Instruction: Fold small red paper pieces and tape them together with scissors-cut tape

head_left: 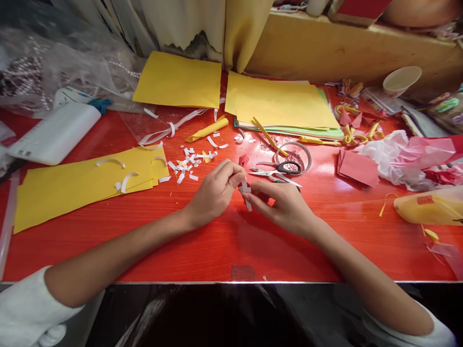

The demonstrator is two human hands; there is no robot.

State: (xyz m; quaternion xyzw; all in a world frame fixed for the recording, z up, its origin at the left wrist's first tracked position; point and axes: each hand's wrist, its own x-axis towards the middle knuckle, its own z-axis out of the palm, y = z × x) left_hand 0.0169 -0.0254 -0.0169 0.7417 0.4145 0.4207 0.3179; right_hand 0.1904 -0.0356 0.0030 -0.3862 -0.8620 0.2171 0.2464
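Between my hands, above the red table (202, 246), is a small white paper piece (246, 188) with crossing strips. My left hand (218, 189) pinches its upper end, close to a bit of folded red paper (243, 161). The fingers of my right hand (284, 205) close on the piece from the right side. Just beyond my right hand lie scissors (278, 168) with black handles, next to a roll of tape (307, 156). Many white paper scraps (188, 164) are scattered beyond my left hand.
Yellow sheets (90, 183) lie at the left near a white device (58, 132). Stacks of yellow paper (282, 101) stand at the back. Red paper squares (358, 167), crumpled plastic (387, 149) and a paper cup (401, 80) are at the right.
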